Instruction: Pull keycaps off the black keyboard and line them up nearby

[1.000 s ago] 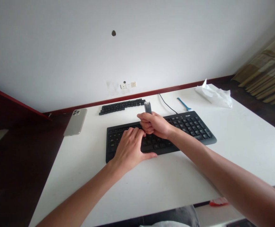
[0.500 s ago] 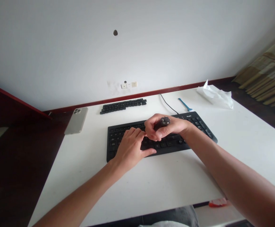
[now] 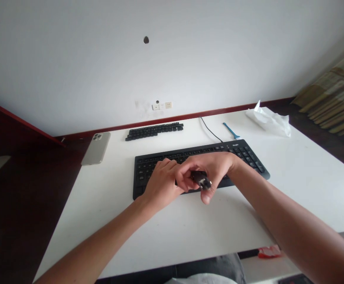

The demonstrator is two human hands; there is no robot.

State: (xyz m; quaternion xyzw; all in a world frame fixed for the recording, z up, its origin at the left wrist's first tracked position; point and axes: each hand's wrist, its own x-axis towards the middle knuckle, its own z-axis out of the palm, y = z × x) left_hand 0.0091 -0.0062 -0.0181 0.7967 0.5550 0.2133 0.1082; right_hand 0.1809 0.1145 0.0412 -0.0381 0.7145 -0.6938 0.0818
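A black keyboard [image 3: 242, 154] lies across the middle of the white table [image 3: 302, 185]. My right hand [image 3: 211, 169] hovers over its front edge, fingers closed round a small dark tool [image 3: 201, 179] whose tip points down and toward me. My left hand [image 3: 161, 183] rests on the keys at the keyboard's left half, fingers curled loosely and holding nothing I can see; its thumb meets the right hand's fingers. The keys under both hands are hidden.
A row of loose black keycaps [image 3: 154, 130] lies behind the keyboard. A grey phone [image 3: 96, 148] rests face down at the table's left edge. A blue tool [image 3: 230, 130], the keyboard cable [image 3: 209, 130] and a crumpled white tissue [image 3: 268, 119] sit at the back right.
My right hand has swung the dark tool from upright above the keys down toward the keyboard's front edge, turning its tip toward me. My left hand stayed on the keys.
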